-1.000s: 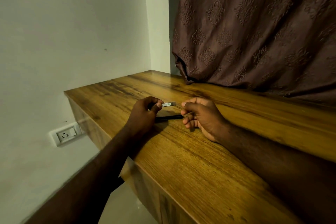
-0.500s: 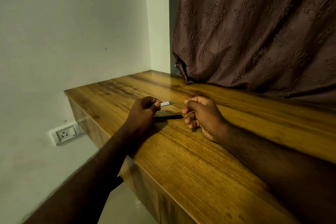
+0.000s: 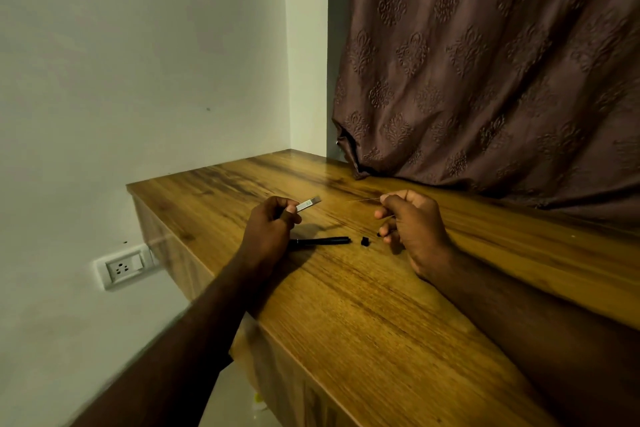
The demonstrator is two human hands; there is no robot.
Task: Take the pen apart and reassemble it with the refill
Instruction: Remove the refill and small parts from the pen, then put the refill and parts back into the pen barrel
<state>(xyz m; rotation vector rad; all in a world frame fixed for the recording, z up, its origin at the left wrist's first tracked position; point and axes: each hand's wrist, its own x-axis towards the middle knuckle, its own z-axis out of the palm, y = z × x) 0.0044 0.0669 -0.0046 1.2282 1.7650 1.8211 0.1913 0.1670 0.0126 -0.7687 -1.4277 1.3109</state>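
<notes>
Desktop (image 3: 346, 308): one barrel (image 3: 320, 241), one cap (image 3: 364, 241); left fingers (image 3: 290, 216) grip tube (image 3: 308, 203), right fingers (image 3: 390, 199) pinch refill (image 3: 363, 200).

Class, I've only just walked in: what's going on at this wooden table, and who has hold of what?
A person is working with a pen that is in pieces. The left hand grips a small silvery tube. The right hand pinches a thin refill that points towards the tube. The black pen body lies on the wooden table between the hands, with a small black piece just off its end. Nothing is reassembled yet.
</notes>
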